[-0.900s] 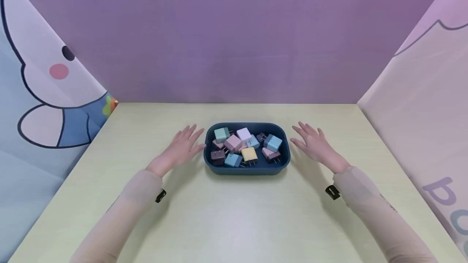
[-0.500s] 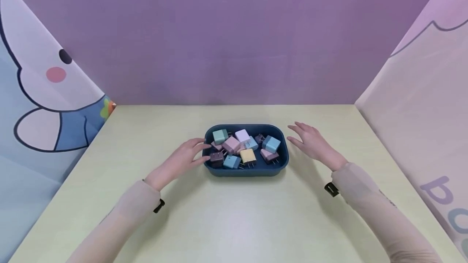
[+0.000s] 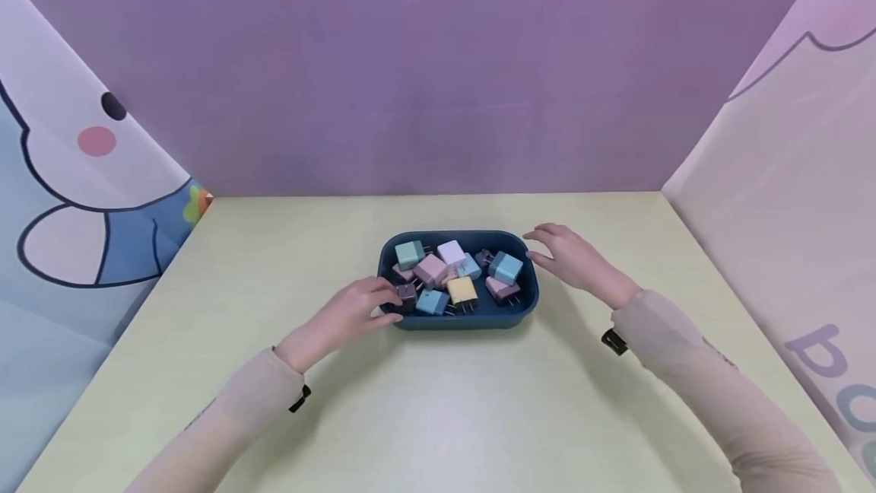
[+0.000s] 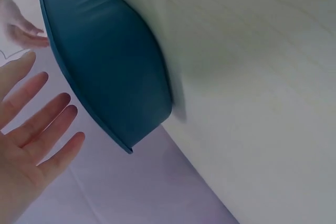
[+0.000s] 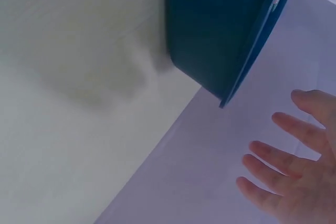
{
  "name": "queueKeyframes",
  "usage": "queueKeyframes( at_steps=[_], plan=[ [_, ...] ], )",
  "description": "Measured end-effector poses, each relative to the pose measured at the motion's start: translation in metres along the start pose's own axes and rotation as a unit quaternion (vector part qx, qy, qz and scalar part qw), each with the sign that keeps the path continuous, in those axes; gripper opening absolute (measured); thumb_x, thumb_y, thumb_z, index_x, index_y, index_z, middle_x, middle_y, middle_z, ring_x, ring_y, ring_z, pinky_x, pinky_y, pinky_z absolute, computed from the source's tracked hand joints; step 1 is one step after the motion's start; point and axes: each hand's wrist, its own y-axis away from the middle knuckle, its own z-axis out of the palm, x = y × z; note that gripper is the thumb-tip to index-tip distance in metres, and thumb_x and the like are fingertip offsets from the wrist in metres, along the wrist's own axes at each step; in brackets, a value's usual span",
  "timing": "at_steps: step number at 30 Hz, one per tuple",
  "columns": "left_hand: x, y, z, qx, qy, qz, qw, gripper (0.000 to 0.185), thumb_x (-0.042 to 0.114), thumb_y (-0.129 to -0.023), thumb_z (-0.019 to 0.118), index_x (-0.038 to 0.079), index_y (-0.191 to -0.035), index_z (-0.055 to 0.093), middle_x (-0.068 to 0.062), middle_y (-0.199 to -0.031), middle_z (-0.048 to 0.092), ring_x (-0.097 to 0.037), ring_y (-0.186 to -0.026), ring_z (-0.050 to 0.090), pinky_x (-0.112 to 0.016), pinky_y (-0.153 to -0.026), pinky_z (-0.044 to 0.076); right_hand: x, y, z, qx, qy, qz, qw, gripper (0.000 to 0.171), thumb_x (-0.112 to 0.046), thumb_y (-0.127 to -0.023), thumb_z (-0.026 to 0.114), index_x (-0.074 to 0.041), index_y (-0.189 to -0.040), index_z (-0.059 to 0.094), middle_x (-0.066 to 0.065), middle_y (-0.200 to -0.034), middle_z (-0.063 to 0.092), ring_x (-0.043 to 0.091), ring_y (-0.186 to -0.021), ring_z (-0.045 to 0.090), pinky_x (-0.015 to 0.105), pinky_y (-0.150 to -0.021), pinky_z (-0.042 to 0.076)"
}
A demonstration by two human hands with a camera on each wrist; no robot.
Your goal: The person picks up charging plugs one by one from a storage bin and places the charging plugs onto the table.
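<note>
Head view: my left hand lies at the near left corner of the dark blue tray, its fingertips at the rim beside the dark brown charger plug. Whether they touch the rim or the plug, I cannot tell from this view. In the left wrist view my left fingers are straight and spread, apart from the tray's outer wall, and hold nothing.

My right hand hovers at the far right corner of the tray, fingers extended toward the rim near the light blue plug. In the right wrist view my right fingers are likewise straight, spread and bare, with a gap between them and the tray's rim.

The tray stands at the middle of the pale yellow-green table, between my two hands. It holds a loose heap of small square charger plugs: a green one at the far left, a white one beside it, a pink one in the middle, a yellow one and a blue one along the near side, and a dark pink one at the near right.

A purple panel closes the far side of the table. A panel with a cartoon figure stands on the left and a pale panel with letters on the right.
</note>
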Motion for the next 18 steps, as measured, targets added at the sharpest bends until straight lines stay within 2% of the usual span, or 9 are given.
queueKeyframes(
  at_steps=[9,18],
  plan=[
    [-0.002,0.001,0.005,-0.007,0.008,0.012,0.9999,0.017,0.019,-0.073,0.072,0.006,-0.083,0.068,-0.002,-0.080,0.058,-0.014,-0.069,0.056,-0.024,-0.064,0.047,-0.015,-0.013,-0.004,-0.049,0.000,-0.003,0.999,0.033,-0.013,-0.084,0.060,0.002,-0.114,0.056,0.020,-0.112,0.054,0.033,-0.103,0.051,0.044,-0.087,0.041],
    [0.001,0.004,0.007,-0.002,-0.004,0.004,1.0000,0.012,0.014,-0.071,0.073,0.007,-0.081,0.069,-0.001,-0.077,0.059,-0.012,-0.070,0.054,-0.024,-0.063,0.047,-0.029,-0.025,0.005,-0.119,0.007,-0.028,0.992,0.029,-0.010,-0.082,0.061,0.002,-0.109,0.059,0.018,-0.106,0.057,0.027,-0.090,0.056,0.035,-0.077,0.046]
  ],
)
